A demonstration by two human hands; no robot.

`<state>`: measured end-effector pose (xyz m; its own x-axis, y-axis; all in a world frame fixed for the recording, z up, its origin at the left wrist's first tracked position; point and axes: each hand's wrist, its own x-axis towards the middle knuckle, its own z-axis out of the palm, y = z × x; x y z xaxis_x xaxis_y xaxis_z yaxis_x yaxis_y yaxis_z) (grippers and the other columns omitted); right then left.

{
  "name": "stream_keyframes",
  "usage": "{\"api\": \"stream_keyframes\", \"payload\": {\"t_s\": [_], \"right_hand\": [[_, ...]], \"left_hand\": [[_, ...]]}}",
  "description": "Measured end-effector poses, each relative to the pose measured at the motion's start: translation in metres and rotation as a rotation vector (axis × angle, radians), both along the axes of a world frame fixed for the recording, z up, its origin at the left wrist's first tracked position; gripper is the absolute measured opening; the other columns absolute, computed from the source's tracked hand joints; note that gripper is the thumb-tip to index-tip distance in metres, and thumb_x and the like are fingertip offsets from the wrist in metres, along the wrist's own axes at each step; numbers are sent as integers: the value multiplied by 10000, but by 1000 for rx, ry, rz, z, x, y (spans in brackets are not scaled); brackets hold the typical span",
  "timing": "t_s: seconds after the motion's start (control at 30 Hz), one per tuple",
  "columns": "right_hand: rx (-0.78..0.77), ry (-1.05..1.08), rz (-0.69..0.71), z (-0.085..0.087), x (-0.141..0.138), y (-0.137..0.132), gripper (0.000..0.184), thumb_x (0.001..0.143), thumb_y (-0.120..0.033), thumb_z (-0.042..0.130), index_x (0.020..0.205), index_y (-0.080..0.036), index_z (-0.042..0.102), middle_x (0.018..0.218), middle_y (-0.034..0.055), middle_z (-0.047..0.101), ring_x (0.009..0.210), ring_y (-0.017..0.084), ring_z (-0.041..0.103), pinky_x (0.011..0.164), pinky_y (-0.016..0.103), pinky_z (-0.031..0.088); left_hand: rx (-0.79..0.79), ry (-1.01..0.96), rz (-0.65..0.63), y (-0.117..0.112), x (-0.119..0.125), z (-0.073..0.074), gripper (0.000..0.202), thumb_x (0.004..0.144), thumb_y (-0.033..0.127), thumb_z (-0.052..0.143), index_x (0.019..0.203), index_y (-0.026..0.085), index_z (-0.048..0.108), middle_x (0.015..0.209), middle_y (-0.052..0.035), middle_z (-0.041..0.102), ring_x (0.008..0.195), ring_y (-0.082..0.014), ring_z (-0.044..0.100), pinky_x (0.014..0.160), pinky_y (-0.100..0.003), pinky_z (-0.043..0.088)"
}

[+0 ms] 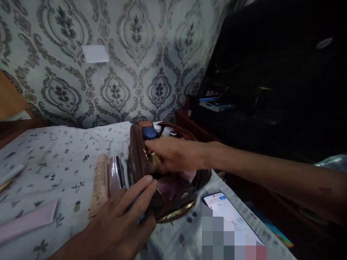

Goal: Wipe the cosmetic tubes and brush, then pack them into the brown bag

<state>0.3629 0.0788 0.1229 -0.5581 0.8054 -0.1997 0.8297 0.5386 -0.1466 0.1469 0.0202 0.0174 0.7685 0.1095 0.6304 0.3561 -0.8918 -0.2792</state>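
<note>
A brown zip-up cosmetics bag lies open on a patterned sheet. Bottles with blue and white caps stand at its far end. My right hand reaches across into the open bag, its fingers pinched on a small gold-coloured item I cannot make out. My left hand rests at the bag's near edge, fingers curled round a thin blue object and touching the bag's rim. A pink item sits inside the bag under my right wrist.
Beside the bag lie a beige tube and a shiny pink tube. A pink flat case lies at the left. A phone with a lit screen lies at the right. Dark furniture fills the right side.
</note>
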Motion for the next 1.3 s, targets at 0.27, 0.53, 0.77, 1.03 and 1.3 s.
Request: {"api": "stream_keyframes", "payload": {"t_s": [0.27, 0.53, 0.77, 1.03, 1.3], "right_hand": [[323, -46, -152, 9, 20, 33, 300, 835, -276, 615, 1114, -186, 680, 1013, 63, 734, 870, 192, 665, 639, 231, 385], [281, -370, -239, -2, -6, 26, 280, 904, -202, 546, 1097, -102, 723, 1060, 193, 746, 987, 277, 714, 736, 297, 480], [313, -428, -199, -4, -22, 19, 299, 915, -64, 524, 1143, -73, 718, 1162, 215, 724, 1166, 288, 646, 905, 338, 496], [303, -436, -206, -5, -19, 18, 266, 916, -66, 529, 1094, -54, 726, 1190, 216, 708, 1172, 287, 630, 925, 327, 484], [375, -247, -243, -4, -10, 17, 214, 931, -199, 594, 1071, -95, 718, 1138, 181, 724, 1083, 270, 662, 815, 285, 478]], "left_hand": [[14, -60, -20, 3, 3, -9, 31, 899, 182, 609, 869, 175, 604, 1398, -161, 603, 1433, -286, 428, 1005, -376, 547], [15, -83, -5, 1, 4, -6, 109, 931, 143, 534, 849, 167, 600, 1384, -149, 609, 1429, -275, 428, 941, -360, 575], [26, -58, -1, 1, 3, -8, 75, 924, 147, 556, 866, 163, 600, 1418, -167, 582, 1449, -288, 400, 936, -368, 577], [5, 8, -7, 1, 0, -6, 46, 919, 140, 556, 915, 151, 601, 1505, -197, 498, 1481, -309, 354, 1026, -405, 528], [-21, 53, -14, 1, -4, -4, 112, 931, 88, 509, 934, 148, 604, 1565, -200, 421, 1507, -317, 308, 1077, -426, 496]]}}
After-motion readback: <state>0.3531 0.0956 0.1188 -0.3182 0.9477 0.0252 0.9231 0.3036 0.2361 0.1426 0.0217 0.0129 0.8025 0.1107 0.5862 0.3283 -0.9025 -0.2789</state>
